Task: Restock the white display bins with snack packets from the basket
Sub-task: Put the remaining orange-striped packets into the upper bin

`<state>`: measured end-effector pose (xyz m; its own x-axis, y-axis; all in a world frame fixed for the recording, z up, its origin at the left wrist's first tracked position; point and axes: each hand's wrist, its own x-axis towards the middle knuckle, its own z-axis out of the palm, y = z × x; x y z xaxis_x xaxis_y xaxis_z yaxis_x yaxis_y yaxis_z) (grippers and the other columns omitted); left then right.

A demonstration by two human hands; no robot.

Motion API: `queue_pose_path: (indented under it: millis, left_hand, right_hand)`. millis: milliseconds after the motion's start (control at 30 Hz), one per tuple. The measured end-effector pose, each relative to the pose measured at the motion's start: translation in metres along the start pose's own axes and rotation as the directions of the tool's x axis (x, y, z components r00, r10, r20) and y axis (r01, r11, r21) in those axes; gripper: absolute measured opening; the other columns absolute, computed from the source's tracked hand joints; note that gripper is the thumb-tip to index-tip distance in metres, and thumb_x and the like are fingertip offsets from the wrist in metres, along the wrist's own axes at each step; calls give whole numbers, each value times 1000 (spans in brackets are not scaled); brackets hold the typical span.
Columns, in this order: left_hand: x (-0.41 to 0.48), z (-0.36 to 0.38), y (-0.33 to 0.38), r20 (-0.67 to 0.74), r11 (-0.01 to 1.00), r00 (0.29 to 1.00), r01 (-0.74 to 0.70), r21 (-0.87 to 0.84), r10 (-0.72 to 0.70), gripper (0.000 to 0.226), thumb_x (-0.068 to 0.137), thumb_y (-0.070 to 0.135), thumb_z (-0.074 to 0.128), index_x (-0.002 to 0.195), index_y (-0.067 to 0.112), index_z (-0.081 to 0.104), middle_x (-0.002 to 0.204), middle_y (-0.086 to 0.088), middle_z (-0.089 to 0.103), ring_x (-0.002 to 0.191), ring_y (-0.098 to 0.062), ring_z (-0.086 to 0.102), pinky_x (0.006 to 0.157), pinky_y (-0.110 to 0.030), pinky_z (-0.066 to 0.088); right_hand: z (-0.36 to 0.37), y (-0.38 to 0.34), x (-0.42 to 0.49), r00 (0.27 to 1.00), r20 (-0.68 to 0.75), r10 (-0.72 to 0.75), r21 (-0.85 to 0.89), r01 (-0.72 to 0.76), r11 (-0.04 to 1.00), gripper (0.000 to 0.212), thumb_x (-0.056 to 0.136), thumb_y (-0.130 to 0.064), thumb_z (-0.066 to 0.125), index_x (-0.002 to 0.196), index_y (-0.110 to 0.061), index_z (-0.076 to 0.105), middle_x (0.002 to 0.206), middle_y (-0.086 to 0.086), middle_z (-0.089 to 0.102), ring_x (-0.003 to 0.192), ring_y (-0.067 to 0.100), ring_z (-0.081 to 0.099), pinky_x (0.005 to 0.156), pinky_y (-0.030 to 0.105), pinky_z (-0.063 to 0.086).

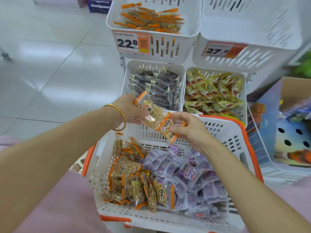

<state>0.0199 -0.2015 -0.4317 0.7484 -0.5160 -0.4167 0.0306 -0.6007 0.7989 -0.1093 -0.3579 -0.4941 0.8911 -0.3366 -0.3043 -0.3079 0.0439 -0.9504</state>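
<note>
- While both hands hover over the far rim of the basket [235, 132], the left hand [131, 110] grips an orange-edged packet [148, 108], fingers curled round its upper end.
- The right hand [190, 128] pinches a second orange-edged packet [165, 128], thumb and fingertips on its lower end; the two packets touch where they meet.
- Basket is white with an orange rim: loose orange-edged packets [131, 179] piled in its left half, purple packets [193, 174] in its right.
- Upper-left bin [190, 17], tagged 22.8, holds matching orange stock, well above the hands.
- Upper-right bin [252, 27], tagged 27.6: contents can't tell.
- Lower-left bin [134, 68] holds dark packets, lower-right bin [242, 91] yellow ones, just behind the hands.
- Gold bangle [117, 116] on left wrist.
</note>
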Motion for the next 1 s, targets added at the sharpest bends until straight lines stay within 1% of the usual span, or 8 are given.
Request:
queue_pose_path:
  millis: [100, 233, 300, 467, 567, 700, 900, 1000]
  left_hand:
    - [5, -13, 2, -136, 991, 988, -58, 117, 74, 30, 81, 5, 69, 72, 11, 41, 76, -6, 54, 72, -23, 62, 70, -33, 57]
    - [7, -21, 1, -268, 951, 946, -101, 293, 183, 26, 78, 15, 73, 90, 8, 51, 88, -13, 59, 78, -30, 63, 73, -42, 55]
    - [9, -21, -2, -293, 935, 929, -122, 332, 225, 37, 77, 18, 75, 101, 12, 48, 87, -8, 58, 76, -24, 58, 63, -33, 49]
    - [7, -20, -2, -237, 957, 939, -200, 210, 248, 36, 77, 15, 76, 99, 12, 47, 78, -6, 63, 72, -16, 55, 60, -18, 44]
    - [7, -16, -2, -170, 975, 961, -213, 59, 220, 26, 75, 11, 76, 92, 12, 56, 73, -2, 62, 72, -17, 60, 74, -29, 54]
    - [1, -8, 6, -44, 960, 985, -173, -219, 167, 15, 80, 7, 70, 90, 10, 59, 73, -5, 63, 65, -14, 61, 64, -31, 57]
    - [-10, -6, 25, 26, 859, 965, -219, -463, 259, 12, 93, 16, 54, 96, 10, 65, 74, -2, 65, 68, -14, 59, 68, -28, 56]
    - [-9, -5, 31, 105, 918, 939, -291, -269, 329, 43, 82, 25, 68, 120, 23, 49, 84, -1, 67, 68, -11, 61, 60, -24, 52]
  right_hand:
    - [-10, 0, 1, 998, -39, 41, -18, -41, 999, 54, 77, 5, 71, 115, -33, 60, 130, 7, 49, 84, 30, 68, 84, 45, 55]
    - [-16, -7, 2, 997, -12, 72, 50, -71, 996, 42, 79, 9, 67, 112, -17, 59, 85, 14, 59, 67, 22, 62, 63, 32, 54]
    - [-15, -12, 1, 998, 19, 53, 64, -54, 996, 30, 80, 8, 66, 102, -10, 59, 77, 9, 61, 59, 17, 59, 53, 24, 49]
    - [-15, -26, -1, 997, 51, -55, -93, 60, 994, 13, 82, -3, 68, 84, -16, 71, 80, -5, 72, 71, 5, 64, 60, 16, 48]
    - [-9, -42, 0, 986, 39, -159, -27, 160, 987, 10, 80, -5, 69, 81, -15, 73, 77, -5, 69, 66, 1, 61, 59, 14, 46]
    - [4, -63, 7, 961, 34, -275, -42, 276, 960, 10, 81, -9, 69, 91, -8, 72, 115, -7, 61, 89, -3, 62, 67, 11, 49]
    - [7, -83, 16, 945, -12, -326, -25, 326, 945, 3, 83, -13, 69, 86, -14, 70, 84, 4, 69, 75, 11, 64, 66, 20, 51]
    - [7, -97, 22, 917, -54, -394, -31, 393, 919, 6, 84, -11, 68, 84, -17, 69, 74, -8, 68, 71, 5, 63, 66, 18, 52]
